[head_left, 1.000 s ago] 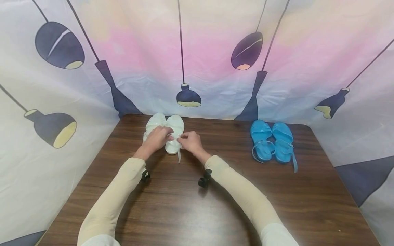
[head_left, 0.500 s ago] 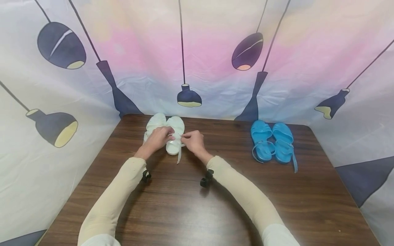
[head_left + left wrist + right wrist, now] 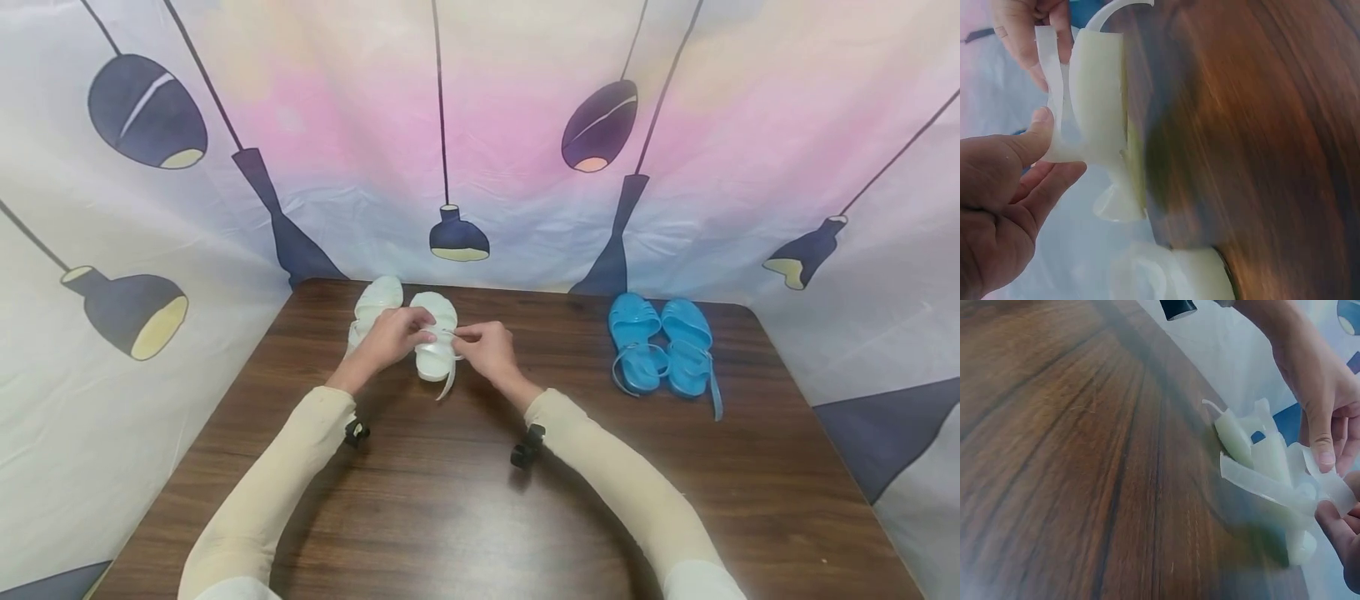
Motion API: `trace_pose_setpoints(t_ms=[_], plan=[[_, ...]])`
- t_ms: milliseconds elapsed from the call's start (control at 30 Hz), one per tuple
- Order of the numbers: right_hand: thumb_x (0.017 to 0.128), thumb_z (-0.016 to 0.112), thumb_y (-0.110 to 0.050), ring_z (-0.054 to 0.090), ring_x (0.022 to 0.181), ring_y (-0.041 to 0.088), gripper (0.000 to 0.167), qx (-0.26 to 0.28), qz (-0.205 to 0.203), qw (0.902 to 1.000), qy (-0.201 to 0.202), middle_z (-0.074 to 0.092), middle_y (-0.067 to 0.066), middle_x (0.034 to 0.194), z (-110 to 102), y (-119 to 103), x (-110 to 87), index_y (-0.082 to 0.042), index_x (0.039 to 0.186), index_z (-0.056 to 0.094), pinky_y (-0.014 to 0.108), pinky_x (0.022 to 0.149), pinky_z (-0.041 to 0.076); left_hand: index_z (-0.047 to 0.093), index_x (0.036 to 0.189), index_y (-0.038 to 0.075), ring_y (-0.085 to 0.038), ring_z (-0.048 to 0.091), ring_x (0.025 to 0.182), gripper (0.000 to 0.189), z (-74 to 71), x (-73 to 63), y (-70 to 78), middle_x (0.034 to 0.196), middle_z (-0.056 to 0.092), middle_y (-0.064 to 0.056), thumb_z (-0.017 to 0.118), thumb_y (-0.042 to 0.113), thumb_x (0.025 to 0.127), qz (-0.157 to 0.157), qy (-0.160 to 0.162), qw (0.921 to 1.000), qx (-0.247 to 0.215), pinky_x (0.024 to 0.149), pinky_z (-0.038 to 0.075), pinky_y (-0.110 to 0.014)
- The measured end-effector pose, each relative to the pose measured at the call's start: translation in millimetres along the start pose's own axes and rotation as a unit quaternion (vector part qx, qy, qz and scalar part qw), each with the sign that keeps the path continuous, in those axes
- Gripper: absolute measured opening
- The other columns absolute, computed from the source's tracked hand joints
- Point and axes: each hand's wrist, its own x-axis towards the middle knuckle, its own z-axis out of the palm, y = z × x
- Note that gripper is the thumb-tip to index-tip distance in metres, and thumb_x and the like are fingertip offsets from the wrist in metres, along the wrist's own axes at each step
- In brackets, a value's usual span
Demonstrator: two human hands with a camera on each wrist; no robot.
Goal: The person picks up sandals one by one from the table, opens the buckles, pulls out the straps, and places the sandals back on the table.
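Observation:
A pair of white sandals lies near the table's back edge, left of centre. My left hand (image 3: 390, 337) pinches a strap of the right-hand white sandal (image 3: 433, 310) between thumb and fingers, seen closer in the left wrist view on the sandal (image 3: 1099, 103). Across from it, my right hand (image 3: 487, 348) pinches a strap at the sandal's right side. One loose strap (image 3: 1266, 487) sticks out from the sandal's heel end. The other white sandal (image 3: 382, 292) sits to the left, partly hidden by my left hand. Strap ends between the fingers are too small to make out.
Two blue sandals (image 3: 637, 321) stand side by side at the back right of the brown wooden table (image 3: 420, 492), their straps hanging loose. Behind the table is a cloth backdrop (image 3: 510, 108) printed with lamps. Each wrist carries a small black camera (image 3: 527, 447).
The right-hand white sandal has shifted to the right and slightly nearer, so a gap separates it from the other one. My right hand has moved right, and its strap appears pulled along.

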Motion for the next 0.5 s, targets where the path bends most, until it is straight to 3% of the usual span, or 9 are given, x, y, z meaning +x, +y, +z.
trace_pose_setpoints(t_ms=[200,500], plan=[[0.087,0.08,-0.02,0.074,0.073,0.009,0.018,0.017,-0.006,0.9998,0.007,0.079,0.005,0.093,-27,3,-13.8,-0.011,0.103,0.082,0.026,0.069,0.059,0.074,0.108,0.0,-0.029,0.074,0.093,0.022,2.5,2.5,26.7,0.1,0.076,-0.015,0.079,0.013,0.09,0.017,0.002,0.9991,-0.039,0.085,0.058,-0.045],[0.086,0.082,-0.028,0.073,0.078,0.011,0.019,-0.006,-0.012,0.9994,0.033,0.079,0.001,0.094,-74,6,-36.2,-0.016,0.101,0.083,0.028,0.067,0.058,0.075,0.112,0.004,-0.024,0.074,0.094,0.021,13.5,5.0,65.7,0.101,0.077,-0.009,0.076,0.014,0.093,0.008,-0.009,0.994,-0.109,0.084,0.059,-0.04]])
